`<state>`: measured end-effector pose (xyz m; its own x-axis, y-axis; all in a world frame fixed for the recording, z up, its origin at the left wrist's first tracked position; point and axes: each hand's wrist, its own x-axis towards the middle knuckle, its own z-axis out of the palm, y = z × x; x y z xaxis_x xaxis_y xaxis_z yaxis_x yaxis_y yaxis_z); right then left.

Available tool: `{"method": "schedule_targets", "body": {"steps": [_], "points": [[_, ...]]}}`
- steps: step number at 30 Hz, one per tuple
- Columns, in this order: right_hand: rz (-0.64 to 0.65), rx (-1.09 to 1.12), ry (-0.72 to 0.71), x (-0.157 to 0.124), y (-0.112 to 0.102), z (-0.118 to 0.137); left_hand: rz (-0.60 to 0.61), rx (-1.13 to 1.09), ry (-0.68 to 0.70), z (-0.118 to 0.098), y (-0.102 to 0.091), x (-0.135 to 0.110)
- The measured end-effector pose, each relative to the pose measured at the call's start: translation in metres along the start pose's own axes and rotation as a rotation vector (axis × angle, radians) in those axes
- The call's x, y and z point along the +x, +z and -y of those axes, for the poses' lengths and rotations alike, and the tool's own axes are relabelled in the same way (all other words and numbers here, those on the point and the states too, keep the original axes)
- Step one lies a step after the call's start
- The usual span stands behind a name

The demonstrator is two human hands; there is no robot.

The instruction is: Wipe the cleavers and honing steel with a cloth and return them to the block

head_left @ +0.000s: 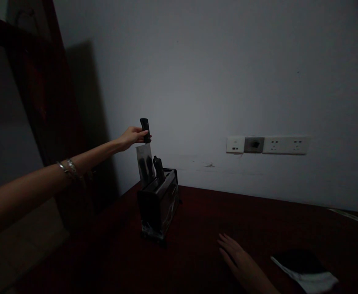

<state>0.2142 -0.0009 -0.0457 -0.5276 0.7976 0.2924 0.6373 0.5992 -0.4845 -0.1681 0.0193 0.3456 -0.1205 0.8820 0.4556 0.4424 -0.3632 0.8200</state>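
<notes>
My left hand (133, 136) is closed round the black handle of a cleaver (143, 157), its broad blade pointing down. The blade's lower end is at the far-left slots of a dark knife block (157, 204); I cannot tell how deep it sits. Another black-handled knife (159, 168) stands in the block, beside the cleaver. Dark handle shapes show on the blade, perhaps as reflections. My right hand (232, 251) lies flat on the dark red table, fingers stretched out, holding nothing, to the right of the block.
The dark red table (203, 212) meets a pale wall (197, 81) with a row of sockets (271, 145). A black and white item (304, 267), perhaps cloth, lies at the lower right. A dark door frame (65, 122) rises on the left.
</notes>
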Motion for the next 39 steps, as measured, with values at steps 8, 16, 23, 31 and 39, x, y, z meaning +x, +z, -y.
{"method": "schedule_targets", "body": {"steps": [8, 16, 23, 31, 39], "points": [[-0.014, 0.017, -0.006, 0.001, 0.0, 0.001, 0.012, 0.013, -0.006, 0.001, 0.001, 0.001], [-0.022, 0.035, -0.025, -0.001, -0.002, 0.002, 0.029, 0.035, -0.004, 0.001, 0.005, -0.001], [-0.035, 0.047, -0.016, -0.001, -0.002, 0.002, 0.048, 0.037, -0.001, 0.005, 0.007, -0.002], [-0.012, 0.032, -0.019, 0.0, -0.003, 0.003, 0.083, 0.051, -0.009, 0.012, 0.007, -0.004], [-0.033, 0.043, -0.029, -0.001, 0.0, -0.001, 0.121, 0.031, -0.018, 0.03, 0.006, -0.007]]}}
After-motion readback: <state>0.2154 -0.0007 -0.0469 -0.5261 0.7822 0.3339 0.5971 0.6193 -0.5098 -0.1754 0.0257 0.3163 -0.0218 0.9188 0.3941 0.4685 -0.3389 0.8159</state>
